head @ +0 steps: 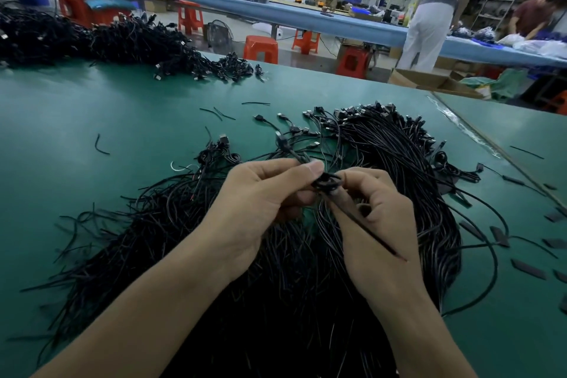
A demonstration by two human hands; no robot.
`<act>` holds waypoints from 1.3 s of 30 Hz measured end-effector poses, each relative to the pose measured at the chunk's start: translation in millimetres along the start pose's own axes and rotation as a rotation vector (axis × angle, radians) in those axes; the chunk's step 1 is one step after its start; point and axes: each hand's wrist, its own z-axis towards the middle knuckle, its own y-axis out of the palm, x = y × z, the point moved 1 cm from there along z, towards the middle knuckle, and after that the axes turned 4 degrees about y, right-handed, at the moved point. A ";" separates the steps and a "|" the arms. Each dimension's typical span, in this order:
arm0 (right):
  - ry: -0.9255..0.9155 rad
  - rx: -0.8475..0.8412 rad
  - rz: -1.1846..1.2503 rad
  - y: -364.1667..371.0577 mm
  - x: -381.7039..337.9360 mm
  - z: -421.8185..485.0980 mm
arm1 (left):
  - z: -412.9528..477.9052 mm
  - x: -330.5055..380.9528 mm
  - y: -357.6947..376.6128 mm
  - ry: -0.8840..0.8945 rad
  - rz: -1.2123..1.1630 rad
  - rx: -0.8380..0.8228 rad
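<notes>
A big heap of black USB cables point(383, 156) covers the green table point(92, 120) in front of me. Above it, my left hand point(264, 199) pinches a small coiled black cable bundle point(326, 182) between thumb and fingers. My right hand point(374, 218) grips the same bundle from the right, fingers curled. A thin black tie or cable end point(365, 228) runs from the bundle back across my right hand. One plug end point(280, 139) sticks out beyond my left thumb.
A second pile of black cables point(122, 43) lies at the table's far left. Short cut pieces point(527, 268) litter the right side, and a table seam point(478, 135) runs diagonally there. Red stools point(260, 47), a blue bench point(306, 17) and two people point(435, 9) are beyond.
</notes>
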 end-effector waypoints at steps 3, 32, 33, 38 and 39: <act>-0.079 0.006 -0.102 -1.2 3.2 -0.4 | 1.1 2.9 -3.2 -0.020 -0.050 0.070; 0.292 -0.226 -0.949 -25.1 41.6 -1.5 | 114.0 -9.8 -94.8 -0.093 0.532 0.433; 0.299 -0.233 -0.977 -24.7 43.0 -1.7 | 117.9 -14.5 -101.9 -0.089 0.635 0.468; 0.301 -0.188 -0.967 -25.1 47.3 -1.6 | 119.0 -32.8 -114.3 -0.105 0.993 0.427; 0.297 -0.179 -0.963 -25.2 47.5 -1.6 | 114.5 -31.3 -109.7 -0.095 1.051 0.416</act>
